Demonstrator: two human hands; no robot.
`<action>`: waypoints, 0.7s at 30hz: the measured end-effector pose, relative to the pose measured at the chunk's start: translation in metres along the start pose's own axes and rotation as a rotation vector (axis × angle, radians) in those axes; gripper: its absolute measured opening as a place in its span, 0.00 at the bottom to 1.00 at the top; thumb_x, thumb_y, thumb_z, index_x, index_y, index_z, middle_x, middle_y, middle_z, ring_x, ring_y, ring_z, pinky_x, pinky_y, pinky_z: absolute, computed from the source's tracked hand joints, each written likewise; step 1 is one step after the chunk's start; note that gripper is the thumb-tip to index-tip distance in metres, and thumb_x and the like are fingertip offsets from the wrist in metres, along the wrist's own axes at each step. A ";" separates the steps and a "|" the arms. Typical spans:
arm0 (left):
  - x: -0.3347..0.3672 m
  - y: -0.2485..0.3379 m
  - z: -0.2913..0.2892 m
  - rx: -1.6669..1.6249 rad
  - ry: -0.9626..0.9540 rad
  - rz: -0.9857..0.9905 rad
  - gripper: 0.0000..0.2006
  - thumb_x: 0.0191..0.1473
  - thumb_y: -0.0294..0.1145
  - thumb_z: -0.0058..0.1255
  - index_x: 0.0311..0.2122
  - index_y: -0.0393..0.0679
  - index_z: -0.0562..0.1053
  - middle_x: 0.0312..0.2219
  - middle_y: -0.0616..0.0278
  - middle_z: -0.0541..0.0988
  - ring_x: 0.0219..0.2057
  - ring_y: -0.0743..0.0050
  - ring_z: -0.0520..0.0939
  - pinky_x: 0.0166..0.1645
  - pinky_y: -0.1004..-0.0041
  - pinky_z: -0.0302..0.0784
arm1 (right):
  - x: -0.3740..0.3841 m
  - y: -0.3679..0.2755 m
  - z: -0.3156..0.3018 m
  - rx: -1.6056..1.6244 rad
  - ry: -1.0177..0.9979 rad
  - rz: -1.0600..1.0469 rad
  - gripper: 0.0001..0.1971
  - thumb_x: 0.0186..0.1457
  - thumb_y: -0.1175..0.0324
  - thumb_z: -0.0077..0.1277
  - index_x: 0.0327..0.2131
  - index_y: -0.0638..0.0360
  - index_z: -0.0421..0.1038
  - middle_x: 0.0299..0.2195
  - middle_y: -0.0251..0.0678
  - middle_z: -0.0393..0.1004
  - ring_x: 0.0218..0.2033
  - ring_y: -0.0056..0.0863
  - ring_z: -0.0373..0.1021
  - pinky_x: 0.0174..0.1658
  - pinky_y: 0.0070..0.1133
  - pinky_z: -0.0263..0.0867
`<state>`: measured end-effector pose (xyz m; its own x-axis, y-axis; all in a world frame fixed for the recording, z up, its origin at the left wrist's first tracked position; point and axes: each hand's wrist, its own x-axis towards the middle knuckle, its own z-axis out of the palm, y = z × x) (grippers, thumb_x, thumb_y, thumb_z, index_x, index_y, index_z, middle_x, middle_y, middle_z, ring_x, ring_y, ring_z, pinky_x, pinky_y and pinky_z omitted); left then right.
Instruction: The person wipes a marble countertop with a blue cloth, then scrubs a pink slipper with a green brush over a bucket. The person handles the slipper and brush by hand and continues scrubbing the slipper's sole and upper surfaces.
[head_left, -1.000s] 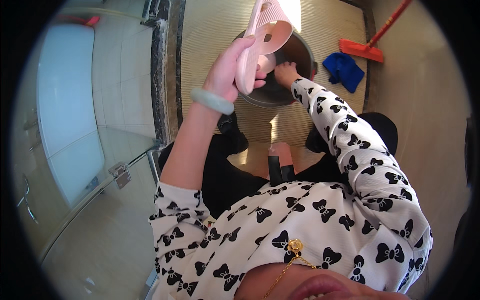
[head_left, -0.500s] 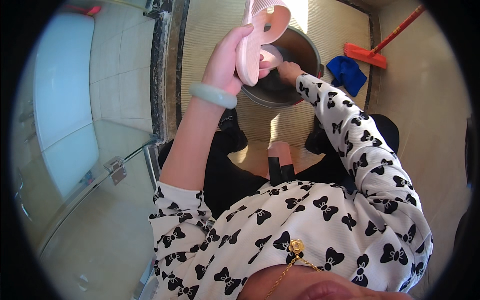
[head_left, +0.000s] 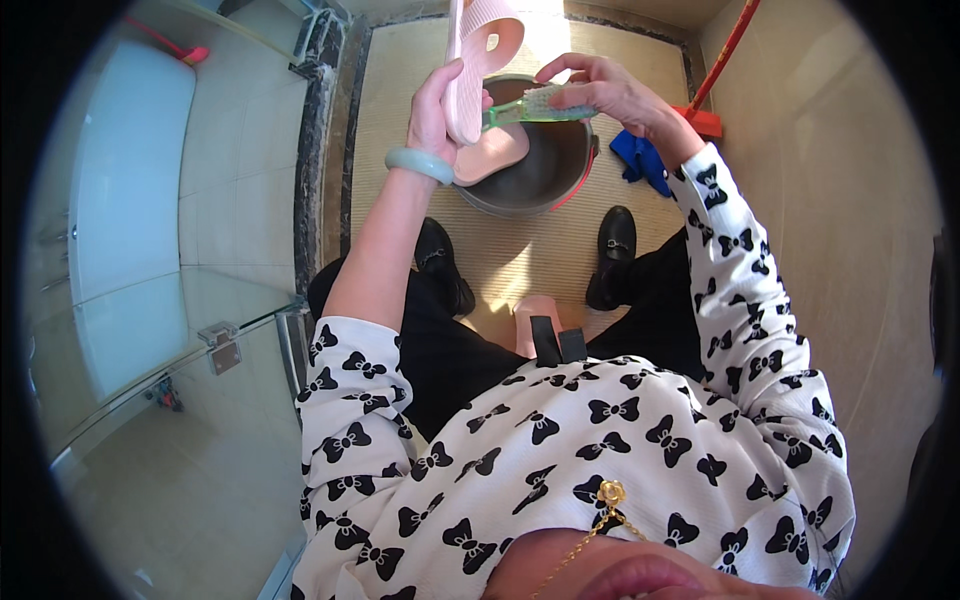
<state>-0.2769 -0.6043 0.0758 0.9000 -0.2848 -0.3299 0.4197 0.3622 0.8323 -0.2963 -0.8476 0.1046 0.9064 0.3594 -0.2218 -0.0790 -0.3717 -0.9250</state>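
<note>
My left hand (head_left: 437, 110) is closed round a pink slipper (head_left: 462, 85), held upright above the left part of a grey bucket (head_left: 575, 165). In my right hand (head_left: 620, 95) is a clear green scrubbing brush (head_left: 530, 106) with pale bristles. I grip it by the bristled end, over the bucket, with its narrow handle pointing left at the slipper. The handle's tip reaches the slipper's side; whether they touch I cannot tell. A second pink slipper (head_left: 492, 155) leans inside the bucket, its upper end hidden behind my left hand and the held slipper.
A blue cloth (head_left: 640, 160) lies on the ribbed floor right of the bucket, beside a red broom (head_left: 708, 122). My black shoes (head_left: 618, 240) stand either side of the near floor. Between my legs is a pink object (head_left: 535, 310) with black straps. Glass panels (head_left: 200, 400) stand at left.
My right hand has come up out of the bucket and now shows the green brush. My left hand and its slipper have shifted slightly left and up in the picture.
</note>
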 end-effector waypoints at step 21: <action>-0.028 0.010 0.044 -0.526 -0.233 0.098 0.37 0.51 0.56 0.44 0.60 0.39 0.59 0.51 0.47 0.71 0.49 0.50 0.74 0.53 0.56 0.69 | 0.009 -0.002 0.061 0.398 0.196 -0.303 0.18 0.55 0.65 0.58 0.47 0.62 0.67 0.33 0.29 0.70 0.34 0.19 0.67 0.38 0.18 0.67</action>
<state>-0.3035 -0.6318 0.1128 0.9129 -0.3941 -0.1059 0.3913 0.7717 0.5014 -0.3131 -0.7914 0.0861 0.9704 0.2198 0.1000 0.0817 0.0909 -0.9925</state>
